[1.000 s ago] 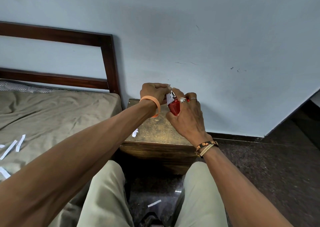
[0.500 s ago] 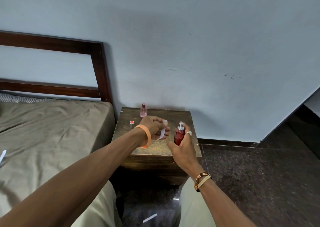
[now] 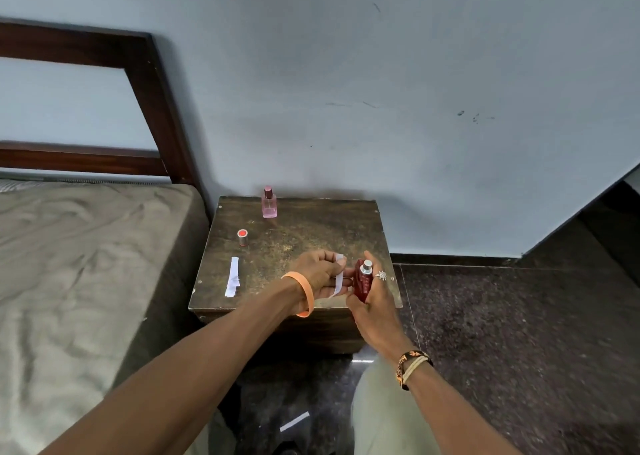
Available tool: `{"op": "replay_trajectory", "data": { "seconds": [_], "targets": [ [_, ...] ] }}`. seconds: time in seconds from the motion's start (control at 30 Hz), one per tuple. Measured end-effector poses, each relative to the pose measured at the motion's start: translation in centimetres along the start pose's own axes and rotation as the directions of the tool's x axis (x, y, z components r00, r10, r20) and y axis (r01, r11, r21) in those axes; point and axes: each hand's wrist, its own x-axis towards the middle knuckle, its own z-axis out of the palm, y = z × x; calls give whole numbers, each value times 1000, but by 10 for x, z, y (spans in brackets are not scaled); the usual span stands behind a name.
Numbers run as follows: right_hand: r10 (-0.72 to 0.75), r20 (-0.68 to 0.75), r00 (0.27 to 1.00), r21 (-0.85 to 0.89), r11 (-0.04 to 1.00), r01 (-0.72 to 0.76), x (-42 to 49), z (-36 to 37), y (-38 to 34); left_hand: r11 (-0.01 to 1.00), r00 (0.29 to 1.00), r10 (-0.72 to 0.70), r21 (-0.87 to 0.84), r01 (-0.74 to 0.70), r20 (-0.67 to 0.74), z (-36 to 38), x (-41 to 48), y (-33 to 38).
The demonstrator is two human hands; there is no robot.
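L hand (image 3: 317, 274) pinching white paper strip (image 3: 338, 276) btwn thumb & fingers, R hand (image 3: 372, 298) wrapped round red perfume bottle (image 3: 362, 281), upright, cap off, both over front edge of wooden bedside table (image 3: 311, 232), strip just beside bottle, pink bottle (image 3: 269, 202) at back, red cap (image 3: 243, 237) & spare strips (image 3: 232, 276) on L side

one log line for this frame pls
left hand: pinches paper strip | right hand: grips red bottle | both over side table

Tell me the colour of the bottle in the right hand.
Dark red bottle, silver spray top; best in the head view.
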Motion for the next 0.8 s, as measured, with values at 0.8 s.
{"op": "replay_trajectory", "data": {
  "seconds": [0.8],
  "targets": [
    [107, -250, 962, -3, 994, -112, 88, -2, 63, 995, 995, 92, 53, -90, -30, 35, 90, -22]
  ]
}}
